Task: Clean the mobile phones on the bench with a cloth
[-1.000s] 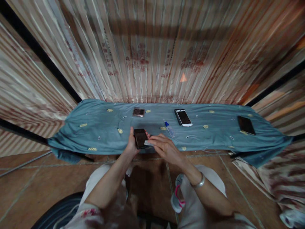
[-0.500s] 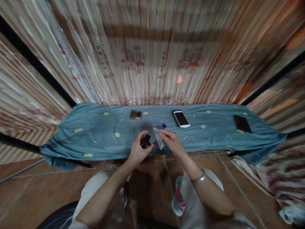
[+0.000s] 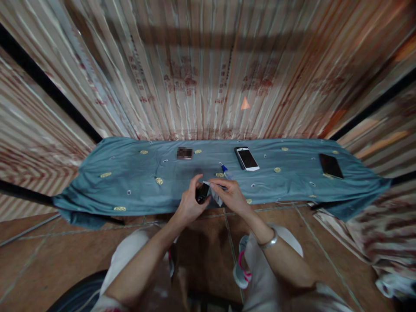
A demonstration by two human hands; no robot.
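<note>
My left hand (image 3: 189, 203) grips a small black phone (image 3: 202, 193) turned on edge, held just above the near edge of the blue cloth (image 3: 136, 182). My right hand (image 3: 230, 195) pinches a small white wipe (image 3: 215, 193) and presses it against the phone. A metal bangle (image 3: 269, 241) circles my right wrist. Both hands meet at the middle of the cloth-covered table.
A small blue-capped bottle (image 3: 226, 172) lies just beyond my right hand. A white phone (image 3: 247, 158) lies farther back, a black phone (image 3: 330, 165) at the far right, a small dark object (image 3: 185, 153) at the back. Striped curtains hang behind; my knees are below.
The phone turned from flat, screen up, onto its edge in my left hand. My right hand lifted the wipe off the phone, then brought it back against it.
</note>
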